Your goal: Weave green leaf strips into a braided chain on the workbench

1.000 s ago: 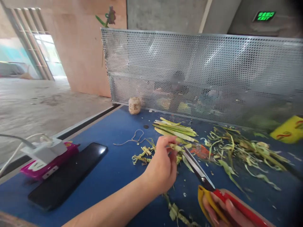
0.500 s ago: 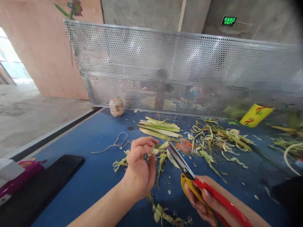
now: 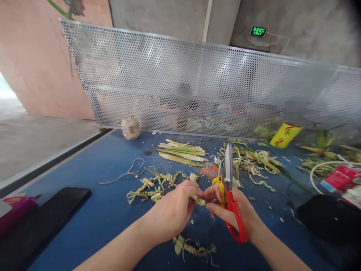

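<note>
Near the middle of the blue table, my left hand pinches a small piece of woven leaf. My right hand keeps the scissors in its grip, one handle red and one yellow, with the blades pointing up and away. Thumb and fingertips of that hand meet close to the leaf piece; whether they touch it I cannot tell. Beyond my left hand lie knotted leaf pieces, and another woven leaf piece sits nearer to me. Flat leaf strips are laid out behind.
A ball of twine stands by the perforated metal screen. Leaf scraps spread at right, near a yellow packet. At left rests a black phone-like slab; at right, a dark object.
The scissors have swung upright, with their blades away from the leaf piece. My right hand has come in beside my left. The view has shifted slightly to the right.
</note>
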The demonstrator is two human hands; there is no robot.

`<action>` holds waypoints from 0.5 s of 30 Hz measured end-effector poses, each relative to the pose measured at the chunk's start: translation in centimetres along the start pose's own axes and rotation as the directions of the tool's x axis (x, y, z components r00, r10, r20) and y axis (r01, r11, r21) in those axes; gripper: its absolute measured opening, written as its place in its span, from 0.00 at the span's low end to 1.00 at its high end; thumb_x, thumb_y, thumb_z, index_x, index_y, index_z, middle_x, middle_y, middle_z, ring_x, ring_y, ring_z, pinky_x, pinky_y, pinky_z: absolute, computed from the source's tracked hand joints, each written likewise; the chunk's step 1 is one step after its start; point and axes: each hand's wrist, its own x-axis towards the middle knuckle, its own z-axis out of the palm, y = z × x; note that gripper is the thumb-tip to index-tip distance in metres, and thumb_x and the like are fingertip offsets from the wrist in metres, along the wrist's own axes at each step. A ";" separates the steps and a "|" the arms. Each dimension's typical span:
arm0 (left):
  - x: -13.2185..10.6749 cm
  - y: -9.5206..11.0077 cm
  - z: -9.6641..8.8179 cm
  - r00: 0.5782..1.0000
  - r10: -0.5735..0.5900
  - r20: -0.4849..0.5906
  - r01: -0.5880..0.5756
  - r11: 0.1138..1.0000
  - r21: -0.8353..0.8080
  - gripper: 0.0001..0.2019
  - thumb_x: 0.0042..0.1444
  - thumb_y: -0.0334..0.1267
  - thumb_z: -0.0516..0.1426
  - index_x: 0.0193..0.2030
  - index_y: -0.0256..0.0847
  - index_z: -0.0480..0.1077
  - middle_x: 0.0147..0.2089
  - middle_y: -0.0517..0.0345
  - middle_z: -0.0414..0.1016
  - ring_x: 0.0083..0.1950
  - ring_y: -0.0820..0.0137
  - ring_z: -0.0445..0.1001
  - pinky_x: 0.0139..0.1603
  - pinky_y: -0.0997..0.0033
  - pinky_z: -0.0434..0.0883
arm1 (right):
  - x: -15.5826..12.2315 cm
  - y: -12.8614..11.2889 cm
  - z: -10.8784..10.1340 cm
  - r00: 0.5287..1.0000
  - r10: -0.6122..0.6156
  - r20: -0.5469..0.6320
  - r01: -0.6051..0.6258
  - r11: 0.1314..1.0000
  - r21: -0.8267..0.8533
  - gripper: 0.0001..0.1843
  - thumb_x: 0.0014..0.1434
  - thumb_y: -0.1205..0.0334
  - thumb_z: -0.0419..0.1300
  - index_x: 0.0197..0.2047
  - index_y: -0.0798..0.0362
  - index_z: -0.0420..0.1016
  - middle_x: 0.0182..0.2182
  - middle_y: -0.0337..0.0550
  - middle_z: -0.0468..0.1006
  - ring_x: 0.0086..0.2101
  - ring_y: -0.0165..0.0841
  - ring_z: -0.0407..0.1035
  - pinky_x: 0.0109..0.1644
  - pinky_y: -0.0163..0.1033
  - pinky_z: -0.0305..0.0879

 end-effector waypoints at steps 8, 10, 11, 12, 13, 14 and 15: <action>0.1 0.4 -0.1 1.000 0.008 0.011 -0.008 1.000 -0.008 0.10 0.56 0.29 0.50 0.43 0.41 0.53 0.40 0.51 0.68 0.41 0.69 0.71 0.39 0.70 0.70 | 0.4 0.8 0.0 0.996 -0.045 0.074 0.038 0.995 0.090 0.17 0.46 0.63 0.62 0.24 0.50 0.52 0.25 0.34 0.67 0.20 0.25 0.62 0.23 0.33 0.61; 0.1 0.5 -0.1 0.999 0.042 0.004 -0.042 0.999 0.011 0.10 0.56 0.30 0.51 0.43 0.42 0.53 0.39 0.52 0.69 0.40 0.68 0.71 0.40 0.69 0.70 | 0.4 0.4 -0.1 0.995 -0.060 0.082 0.055 0.996 0.064 0.19 0.43 0.65 0.63 0.24 0.51 0.52 0.23 0.34 0.66 0.22 0.25 0.61 0.25 0.33 0.60; 0.2 0.5 -0.1 0.999 0.053 0.006 -0.053 0.998 0.018 0.10 0.57 0.30 0.51 0.43 0.42 0.53 0.38 0.52 0.70 0.39 0.69 0.71 0.39 0.69 0.70 | 0.4 0.2 -0.1 0.994 -0.060 0.088 0.055 0.997 0.052 0.19 0.42 0.65 0.64 0.23 0.51 0.53 0.23 0.33 0.66 0.22 0.25 0.61 0.26 0.33 0.60; 0.2 0.5 -0.1 0.998 0.060 0.008 -0.060 0.998 0.020 0.10 0.57 0.30 0.50 0.43 0.42 0.53 0.38 0.53 0.70 0.39 0.69 0.71 0.39 0.69 0.70 | 0.4 0.1 -0.2 0.994 -0.055 0.095 0.051 0.998 0.043 0.19 0.42 0.65 0.65 0.23 0.51 0.53 0.22 0.33 0.65 0.23 0.26 0.61 0.27 0.33 0.60; 0.1 0.6 -0.1 0.998 0.062 0.009 -0.063 0.998 0.015 0.10 0.57 0.29 0.50 0.43 0.43 0.53 0.38 0.53 0.70 0.39 0.69 0.71 0.40 0.69 0.70 | 0.4 0.0 -0.3 0.993 -0.048 0.108 0.045 0.998 0.033 0.19 0.41 0.64 0.66 0.23 0.51 0.54 0.22 0.33 0.65 0.23 0.26 0.61 0.27 0.33 0.59; 0.1 0.6 -0.1 0.998 0.057 0.012 -0.057 0.998 0.006 0.10 0.57 0.29 0.49 0.44 0.43 0.53 0.39 0.53 0.69 0.40 0.69 0.71 0.40 0.69 0.69 | 0.4 -0.1 -0.4 0.991 -0.042 0.128 0.040 0.999 0.018 0.19 0.41 0.63 0.66 0.23 0.51 0.54 0.22 0.33 0.65 0.23 0.26 0.60 0.27 0.33 0.59; 0.0 0.6 -0.2 0.999 0.033 0.023 -0.032 0.999 -0.006 0.11 0.57 0.28 0.49 0.44 0.43 0.52 0.39 0.53 0.69 0.40 0.69 0.71 0.40 0.69 0.69 | 0.3 -0.1 -0.5 0.988 -0.038 0.147 0.038 0.999 0.002 0.19 0.42 0.63 0.66 0.24 0.51 0.54 0.22 0.33 0.65 0.23 0.25 0.59 0.27 0.32 0.58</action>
